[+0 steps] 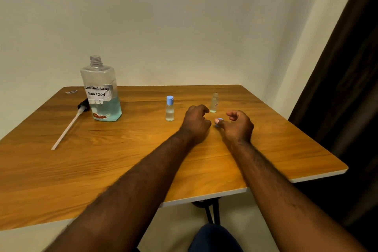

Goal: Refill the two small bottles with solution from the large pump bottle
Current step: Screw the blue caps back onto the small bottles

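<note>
The large bottle (101,90), labelled contact lens solution, stands uncapped at the back left, about a third full of blue liquid. Its black pump (70,124) with a long white tube lies on the table to its left. A small clear bottle with a blue cap (169,108) stands mid-table. A second small bottle (214,102) stands uncapped further right, nearly empty. My left hand (195,122) rests loosely curled just left of that bottle, holding nothing. My right hand (238,127) has its fingers apart, and its thumb tip touches a blue cap (219,122) on the table.
The wooden table (102,170) has a white edge that runs near and to the right. A dark curtain (347,88) hangs at the right. A small scrap (71,91) lies at the far left corner. A wall stands behind the table.
</note>
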